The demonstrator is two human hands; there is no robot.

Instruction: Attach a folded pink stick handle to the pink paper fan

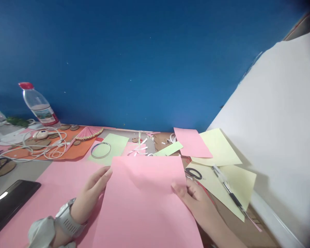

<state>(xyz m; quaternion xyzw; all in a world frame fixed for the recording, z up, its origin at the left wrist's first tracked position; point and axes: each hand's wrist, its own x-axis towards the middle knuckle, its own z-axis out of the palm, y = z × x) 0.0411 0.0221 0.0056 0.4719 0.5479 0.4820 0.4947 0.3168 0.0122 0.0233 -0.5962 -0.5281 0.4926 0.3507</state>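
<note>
A sheet of pink paper (144, 206) is held up between my two hands, its top edge a little curved. My left hand (94, 189), with a grey watch (68, 218) on the wrist, grips the sheet's left edge near the upper corner. On the right edge, my right hand (193, 196) pinches the paper, thumb on the near face and fingers behind. Under the left arm lies a larger pink sheet (57, 186). Scissors (193, 173) show one black handle loop just beyond my right hand; the rest is hidden.
A black phone (12, 203) lies at left, near tangled white cables (49, 141) and a red-capped bottle (41, 106). A folded pink fan (89, 133) and a ring (100, 150) lie behind. At right, a pen (229, 193) rests on yellow paper (222, 179) beside the white wall.
</note>
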